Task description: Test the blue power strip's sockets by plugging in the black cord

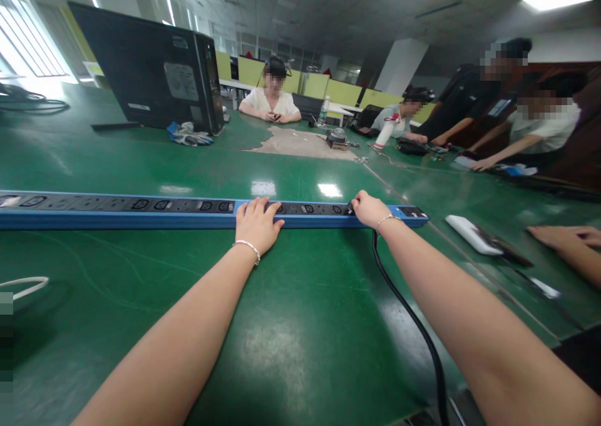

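A long blue power strip (141,219) with a row of black sockets lies across the green table. My left hand (258,223) rests on its middle, fingers spread over the top face and thumb at the near side. Near the strip's right end, my right hand (369,209) is closed around a black plug (350,208) at the sockets. A thick black cable (408,307) hangs from under that hand and runs down to the lower right. How far the plug sits in the socket is hidden by my fingers.
On the green table (291,326), a black computer case (159,69) and gloves (189,134) stand back left. A white device (472,234) lies right of the strip, near another person's hands (563,238). Several people are around the far side, with a bottle (323,110) among them.
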{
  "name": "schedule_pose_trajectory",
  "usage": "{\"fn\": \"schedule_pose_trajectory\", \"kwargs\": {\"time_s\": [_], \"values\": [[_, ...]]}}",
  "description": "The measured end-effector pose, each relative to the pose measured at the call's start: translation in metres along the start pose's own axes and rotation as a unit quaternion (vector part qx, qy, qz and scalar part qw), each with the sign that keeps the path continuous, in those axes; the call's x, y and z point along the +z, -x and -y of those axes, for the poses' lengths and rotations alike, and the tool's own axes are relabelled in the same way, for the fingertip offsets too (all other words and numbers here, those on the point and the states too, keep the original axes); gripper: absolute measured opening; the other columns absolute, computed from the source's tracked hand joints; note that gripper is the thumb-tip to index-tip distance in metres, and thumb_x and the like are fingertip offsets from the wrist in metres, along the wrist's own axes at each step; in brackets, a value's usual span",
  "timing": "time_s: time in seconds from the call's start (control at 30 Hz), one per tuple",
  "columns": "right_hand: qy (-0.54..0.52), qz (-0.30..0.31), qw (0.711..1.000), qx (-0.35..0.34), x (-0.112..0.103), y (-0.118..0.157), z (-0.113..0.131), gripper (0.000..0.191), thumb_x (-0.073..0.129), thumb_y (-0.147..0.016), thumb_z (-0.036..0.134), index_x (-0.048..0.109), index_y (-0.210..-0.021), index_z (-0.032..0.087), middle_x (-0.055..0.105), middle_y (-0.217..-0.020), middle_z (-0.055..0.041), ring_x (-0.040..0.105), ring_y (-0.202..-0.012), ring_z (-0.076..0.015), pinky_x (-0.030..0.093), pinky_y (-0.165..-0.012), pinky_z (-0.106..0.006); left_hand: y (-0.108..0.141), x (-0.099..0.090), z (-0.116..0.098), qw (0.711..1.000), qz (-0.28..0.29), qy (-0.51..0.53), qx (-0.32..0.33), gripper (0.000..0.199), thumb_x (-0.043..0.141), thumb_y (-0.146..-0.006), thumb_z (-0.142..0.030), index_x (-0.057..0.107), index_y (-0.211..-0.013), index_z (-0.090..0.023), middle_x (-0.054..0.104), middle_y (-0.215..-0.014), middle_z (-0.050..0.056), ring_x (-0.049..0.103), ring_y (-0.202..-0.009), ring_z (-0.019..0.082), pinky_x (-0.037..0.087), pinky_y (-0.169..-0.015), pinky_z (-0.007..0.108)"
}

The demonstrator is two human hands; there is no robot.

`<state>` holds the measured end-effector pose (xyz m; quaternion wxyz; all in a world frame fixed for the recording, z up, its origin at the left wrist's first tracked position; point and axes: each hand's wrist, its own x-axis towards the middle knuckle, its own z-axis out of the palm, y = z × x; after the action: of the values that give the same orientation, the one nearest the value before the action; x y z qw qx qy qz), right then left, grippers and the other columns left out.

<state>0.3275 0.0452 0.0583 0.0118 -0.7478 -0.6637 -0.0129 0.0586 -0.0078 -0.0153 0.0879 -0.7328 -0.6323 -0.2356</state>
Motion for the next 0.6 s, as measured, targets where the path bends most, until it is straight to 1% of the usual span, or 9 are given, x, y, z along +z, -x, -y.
{"fn": "schedule_pose_trajectory", "kwargs": {"time_s": [0.17, 0.3, 0.5, 0.6], "values": [[0.014, 0.002, 1.0, -0.008, 0.007, 0.006, 0.006, 0.036, 0.025, -0.093, 0.03, 0.046, -0.117, 0.014, 0.066, -0.096, -0.018, 0.064, -0.09, -0.028, 0.044, -0.077, -0.038, 0.0, 0.0, -0.001, 1.0, -0.004, 0.01, -0.001, 0.044, 0.046, -0.085, -0.043, 0.052, -0.125, -0.028, 0.048, -0.138, 0.008, 0.038, -0.129, 0.026, 0.023, -0.106, 0.046], [0.026, 0.003, 1.0, -0.004, 0.009, 0.012, 0.014, 0.039, 0.021, -0.092, 0.03, 0.045, -0.119, 0.015, 0.065, -0.095, -0.0189, 0.064, -0.089, -0.0291, 0.045, -0.076, -0.042, 0.0, 0.0, -0.001, 1.0, -0.002, 0.011, -0.007, 0.044, 0.045, -0.085, -0.044, 0.052, -0.125, -0.029, 0.048, -0.138, 0.007, 0.036, -0.13, 0.026, 0.022, -0.107, 0.046], [0.024, -0.001, 1.0, -0.012, 0.009, 0.013, 0.014, 0.041, 0.019, -0.092, 0.03, 0.045, -0.121, 0.016, 0.065, -0.094, -0.0192, 0.065, -0.087, -0.0295, 0.046, -0.074, -0.043, 0.0, -0.002, -0.002, 1.0, 0.008, -0.005, -0.009, 0.044, 0.044, -0.086, -0.046, 0.051, -0.126, -0.03, 0.047, -0.139, 0.006, 0.037, -0.13, 0.025, 0.023, -0.106, 0.045], [0.018, -0.003, 1.0, -0.012, 0.01, 0.013, 0.013, 0.041, 0.019, -0.092, 0.031, 0.045, -0.12, 0.016, 0.065, -0.095, -0.0193, 0.064, -0.088, -0.0299, 0.046, -0.075, -0.043, 0.0, -0.001, -0.001, 1.0, 0.004, -0.009, -0.006, 0.044, 0.042, -0.086, -0.048, 0.052, -0.125, -0.03, 0.048, -0.138, 0.006, 0.038, -0.129, 0.025, 0.024, -0.105, 0.046]]}}
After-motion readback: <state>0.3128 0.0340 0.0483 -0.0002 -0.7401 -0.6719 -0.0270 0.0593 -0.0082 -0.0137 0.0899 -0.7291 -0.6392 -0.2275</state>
